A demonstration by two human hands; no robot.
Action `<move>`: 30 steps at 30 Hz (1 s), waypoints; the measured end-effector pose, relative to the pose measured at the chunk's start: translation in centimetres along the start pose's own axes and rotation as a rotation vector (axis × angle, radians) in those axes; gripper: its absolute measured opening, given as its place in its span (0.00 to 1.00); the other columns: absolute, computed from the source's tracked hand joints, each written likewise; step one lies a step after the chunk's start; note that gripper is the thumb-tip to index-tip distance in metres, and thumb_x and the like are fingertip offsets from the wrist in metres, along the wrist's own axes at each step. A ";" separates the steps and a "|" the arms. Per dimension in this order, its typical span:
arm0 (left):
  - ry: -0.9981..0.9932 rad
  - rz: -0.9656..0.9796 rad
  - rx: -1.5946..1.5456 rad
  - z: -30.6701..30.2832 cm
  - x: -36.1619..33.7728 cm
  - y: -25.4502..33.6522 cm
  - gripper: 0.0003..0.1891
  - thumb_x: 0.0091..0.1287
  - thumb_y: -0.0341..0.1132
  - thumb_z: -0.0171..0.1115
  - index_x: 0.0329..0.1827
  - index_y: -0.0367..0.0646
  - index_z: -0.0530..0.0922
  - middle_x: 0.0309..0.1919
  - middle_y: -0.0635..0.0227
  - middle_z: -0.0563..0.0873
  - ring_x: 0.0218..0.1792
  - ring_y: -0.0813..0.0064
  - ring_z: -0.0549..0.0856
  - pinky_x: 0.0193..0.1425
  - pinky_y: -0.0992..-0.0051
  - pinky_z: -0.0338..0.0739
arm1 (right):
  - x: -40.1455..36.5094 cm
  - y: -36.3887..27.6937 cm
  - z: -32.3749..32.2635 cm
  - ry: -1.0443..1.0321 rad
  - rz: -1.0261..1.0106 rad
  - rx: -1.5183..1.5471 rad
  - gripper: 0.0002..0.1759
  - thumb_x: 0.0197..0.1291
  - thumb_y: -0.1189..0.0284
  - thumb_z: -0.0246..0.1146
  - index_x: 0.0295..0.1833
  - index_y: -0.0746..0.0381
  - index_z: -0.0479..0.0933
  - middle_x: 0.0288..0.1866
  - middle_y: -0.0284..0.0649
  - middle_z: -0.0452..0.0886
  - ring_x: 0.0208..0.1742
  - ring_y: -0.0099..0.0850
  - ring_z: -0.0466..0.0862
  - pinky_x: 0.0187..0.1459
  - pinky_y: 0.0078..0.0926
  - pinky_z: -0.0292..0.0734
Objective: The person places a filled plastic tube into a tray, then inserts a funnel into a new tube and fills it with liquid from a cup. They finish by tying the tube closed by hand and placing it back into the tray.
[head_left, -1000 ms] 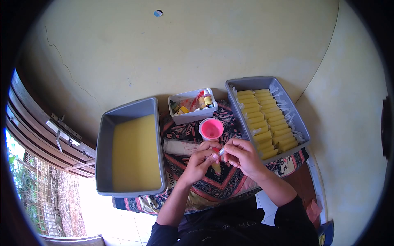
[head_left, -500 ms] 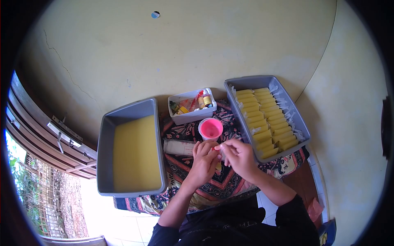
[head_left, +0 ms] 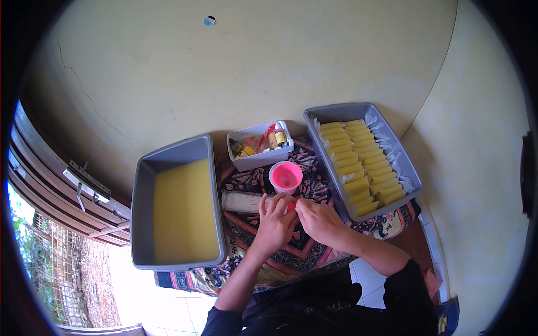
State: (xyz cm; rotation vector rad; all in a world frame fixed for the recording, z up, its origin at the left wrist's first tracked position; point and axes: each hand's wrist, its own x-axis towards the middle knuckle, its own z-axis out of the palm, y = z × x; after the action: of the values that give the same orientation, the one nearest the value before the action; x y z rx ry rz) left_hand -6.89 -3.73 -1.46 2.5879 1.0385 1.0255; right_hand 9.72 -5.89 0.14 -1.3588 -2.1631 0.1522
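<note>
My left hand (head_left: pixel 274 227) and my right hand (head_left: pixel 322 222) meet over the patterned cloth, both closed. Between their fingertips shows a small red piece (head_left: pixel 291 207), too small to name; my right fingers pinch at it. Whatever else my left fingers hold is hidden beneath them. Just beyond the hands stands a pink cup-like vessel (head_left: pixel 287 176) with a pale outside. A clear plastic packet (head_left: pixel 241 202) with red print lies flat by my left fingers.
At left is a deep grey tub (head_left: pixel 221 241) holding pale yellow liquid. Another grey tub (head_left: pixel 413 168) at right holds rows of yellow-filled plastic pouches. A white box (head_left: pixel 255 163) with small bottles sits at the back. Patterned cloth (head_left: pixel 302 251) covers the table; a wall rises behind.
My right hand has turned over and closed in on the left, its fingers now at the red piece. A yellow patch seen beneath the hands is now hidden. The view shifted slightly.
</note>
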 end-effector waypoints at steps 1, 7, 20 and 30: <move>-0.016 0.029 0.008 -0.2 0.0 -0.1 0.09 0.57 0.32 0.66 0.40 0.42 0.83 0.56 0.66 0.77 0.65 0.62 0.71 0.73 0.48 0.51 | -0.2 0.0 -0.1 -0.042 -0.001 -0.022 0.07 0.67 0.72 0.54 0.40 0.65 0.68 0.27 0.47 0.80 0.24 0.45 0.83 0.22 0.40 0.77; -0.026 0.107 0.004 -0.2 -0.4 -0.9 0.10 0.55 0.33 0.69 0.39 0.44 0.84 0.56 0.67 0.78 0.65 0.63 0.72 0.73 0.48 0.51 | -0.2 0.0 -0.3 -0.100 0.026 -0.036 0.07 0.67 0.71 0.54 0.39 0.65 0.68 0.24 0.48 0.80 0.24 0.46 0.83 0.22 0.42 0.77; 0.170 0.024 0.018 0.2 -1.5 -0.7 0.05 0.50 0.31 0.70 0.29 0.47 0.84 0.47 0.71 0.81 0.60 0.63 0.77 0.72 0.46 0.51 | -0.3 -0.5 1.0 -0.050 0.072 0.353 0.08 0.70 0.71 0.53 0.40 0.66 0.67 0.26 0.53 0.79 0.29 0.53 0.81 0.30 0.50 0.72; 0.405 -0.311 -0.497 2.6 -3.4 -0.9 0.06 0.49 0.26 0.70 0.31 0.40 0.86 0.43 0.63 0.82 0.56 0.59 0.77 0.64 0.59 0.68 | 0.4 -1.4 1.0 -0.124 0.220 0.717 0.08 0.70 0.71 0.54 0.43 0.66 0.70 0.28 0.51 0.79 0.29 0.49 0.82 0.31 0.43 0.72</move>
State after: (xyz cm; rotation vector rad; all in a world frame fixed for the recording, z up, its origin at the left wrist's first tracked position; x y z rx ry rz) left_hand -7.42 -5.07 -5.59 1.8055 1.0533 1.5230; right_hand 7.96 -6.06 -0.01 -1.1573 -1.7661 1.0119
